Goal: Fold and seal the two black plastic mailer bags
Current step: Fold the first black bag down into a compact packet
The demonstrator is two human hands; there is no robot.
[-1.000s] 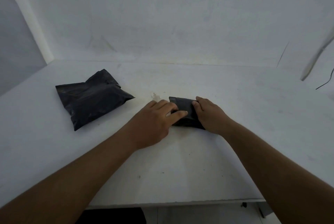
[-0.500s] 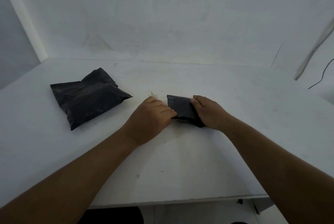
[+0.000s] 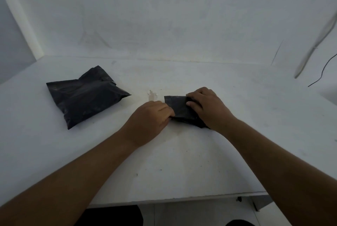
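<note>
A small folded black mailer bag (image 3: 179, 108) lies on the white table (image 3: 182, 162) at centre. My left hand (image 3: 151, 118) holds its near left edge with curled fingers. My right hand (image 3: 206, 108) covers the bag's right half, fingers over the far edge and the thumb pressing on top. A second, larger black mailer bag (image 3: 83, 96) lies puffy and crumpled at the left, apart from both hands.
A white wall rises behind the table. A chipped patch (image 3: 152, 94) marks the tabletop just left of the small bag. A thin dark wire (image 3: 322, 72) and a pale strip hang at the far right. The table's front edge runs below my forearms.
My left hand's fingers have slid off the top of the small bag and curled at its left edge. My right hand has moved further over the bag's top.
</note>
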